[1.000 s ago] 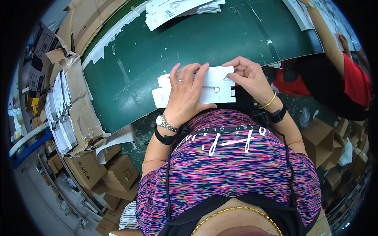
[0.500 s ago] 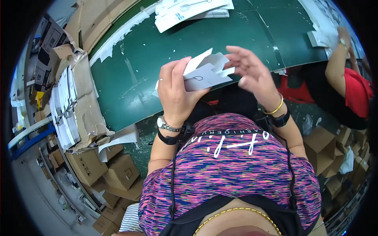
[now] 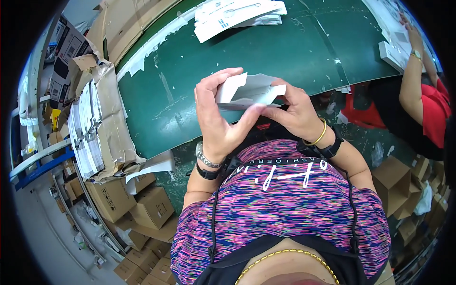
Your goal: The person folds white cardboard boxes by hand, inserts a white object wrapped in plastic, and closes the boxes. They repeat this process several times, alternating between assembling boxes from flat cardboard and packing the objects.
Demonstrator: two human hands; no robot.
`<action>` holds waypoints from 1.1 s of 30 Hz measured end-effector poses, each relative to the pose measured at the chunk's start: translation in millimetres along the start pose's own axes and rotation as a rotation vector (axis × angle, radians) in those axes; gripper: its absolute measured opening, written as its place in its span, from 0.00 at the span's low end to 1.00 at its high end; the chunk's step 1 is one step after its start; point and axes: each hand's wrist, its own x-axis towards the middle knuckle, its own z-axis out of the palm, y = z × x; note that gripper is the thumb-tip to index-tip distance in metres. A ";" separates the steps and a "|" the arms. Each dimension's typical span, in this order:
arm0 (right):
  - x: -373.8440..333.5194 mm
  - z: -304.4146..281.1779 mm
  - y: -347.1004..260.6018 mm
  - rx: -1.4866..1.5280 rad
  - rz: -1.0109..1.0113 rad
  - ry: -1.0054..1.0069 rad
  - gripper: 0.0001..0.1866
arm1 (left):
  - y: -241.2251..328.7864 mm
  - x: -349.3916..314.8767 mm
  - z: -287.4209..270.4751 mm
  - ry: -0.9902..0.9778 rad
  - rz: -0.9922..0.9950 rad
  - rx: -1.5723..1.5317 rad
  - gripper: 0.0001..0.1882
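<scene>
Between my two hands is a small white cardboard box (image 3: 259,84), its near end open with flaps standing out. My left hand (image 3: 213,107) wraps round its left side, thumb pressed along the bottom edge. My right hand (image 3: 297,109) grips the right side, with its thumb close to the left thumb and its fingers partly hidden behind a flap. The box is held above the near edge of the green table (image 3: 180,99). I can see no contents inside it.
Flat white printed cartons (image 3: 237,19) lie stacked at the table's far side. At left, folded white cartons (image 3: 85,128) stand on brown cardboard. Brown boxes (image 3: 152,206) sit below. To the right, a co-worker's arm (image 3: 412,85) reaches over a white box (image 3: 392,56).
My right hand has moved left from beside the box and taken hold of it. The box has turned so its open end faces me, its walls spread wider. The co-worker's hands have shifted away.
</scene>
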 end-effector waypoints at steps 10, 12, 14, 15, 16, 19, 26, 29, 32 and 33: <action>3.6 9.9 -0.4 -0.244 -0.155 0.001 0.28 | -9.8 -3.5 12.1 0.195 -0.037 0.103 0.15; 4.9 10.7 -1.6 -0.252 -0.174 0.002 0.28 | -11.0 -2.3 11.1 0.216 -0.024 0.096 0.13; 7.7 9.9 -6.7 -0.148 -0.113 -0.067 0.28 | -10.1 -0.1 10.3 0.255 0.004 0.079 0.10; 9.0 9.4 -8.9 -0.096 -0.082 -0.101 0.27 | -9.1 0.8 9.6 0.257 0.004 0.079 0.10; 10.5 7.8 -10.1 -0.096 -0.083 -0.102 0.27 | -7.9 2.0 8.7 0.280 0.014 0.082 0.10; 14.4 1.4 -11.0 0.427 0.133 -0.069 0.22 | -4.7 3.4 7.6 0.324 0.030 0.085 0.10; 20.7 5.4 -12.5 0.432 0.146 -0.082 0.09 | -0.2 6.3 14.3 0.151 0.252 0.364 0.13; 20.0 2.3 -9.1 0.364 0.121 0.005 0.07 | 7.3 13.7 18.6 0.172 0.291 0.237 0.19; 17.9 -2.8 -8.3 0.380 0.136 0.109 0.06 | 5.0 11.3 6.6 0.080 0.299 0.230 0.28; 17.0 -4.1 -9.3 0.394 0.161 0.093 0.05 | 2.0 8.6 -2.1 -0.022 0.287 0.285 0.33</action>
